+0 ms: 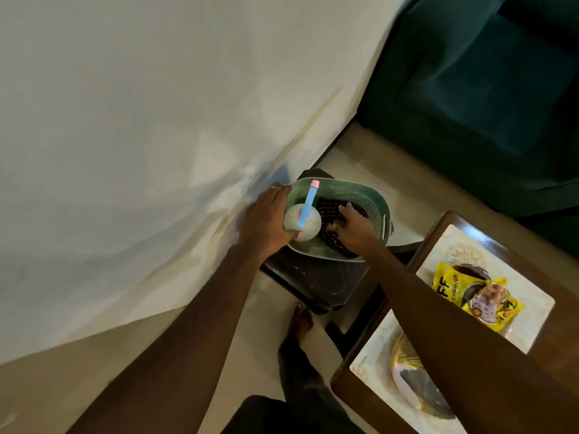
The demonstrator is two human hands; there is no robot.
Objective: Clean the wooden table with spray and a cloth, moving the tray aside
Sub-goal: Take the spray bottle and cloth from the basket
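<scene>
A green perforated basket (pixel 372 198) sits on a dark stool (pixel 316 283) beside the white wall. Inside it stands a pale round spray bottle (pixel 313 225) with a blue and pink nozzle, and my left hand (pixel 266 220) wraps around the bottle's side. My right hand (pixel 357 228) reaches into the basket and closes its fingers on a dark checked cloth (pixel 329 208). At lower right is the wooden table (pixel 557 321), bearing a white patterned tray (pixel 532 311) under my right forearm.
On the tray lie a yellow snack packet (pixel 479 296) and a gold and dark plate (pixel 416 389). A dark green sofa (pixel 485 89) fills the upper right. My bare foot (pixel 300 321) stands on the pale floor between stool and table.
</scene>
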